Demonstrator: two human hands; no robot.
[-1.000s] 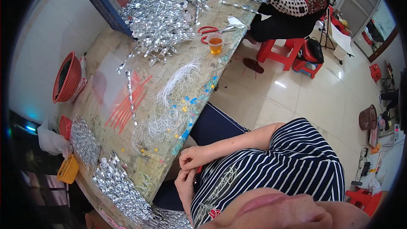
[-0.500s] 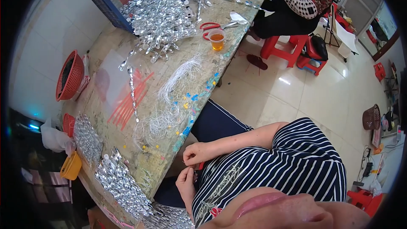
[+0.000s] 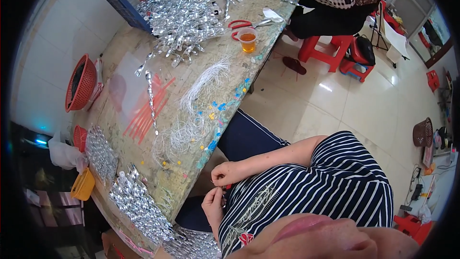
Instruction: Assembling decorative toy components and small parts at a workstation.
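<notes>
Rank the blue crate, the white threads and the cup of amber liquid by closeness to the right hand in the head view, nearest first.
From the right hand:
1. White threads: up and left.
2. Cup of amber liquid: higher, right of the threads.
3. Blue crate: top left.

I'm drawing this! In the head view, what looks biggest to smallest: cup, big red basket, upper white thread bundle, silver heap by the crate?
1. Silver heap
2. Big red basket and upper white thread bundle: too alike to rank
3. Cup
</notes>
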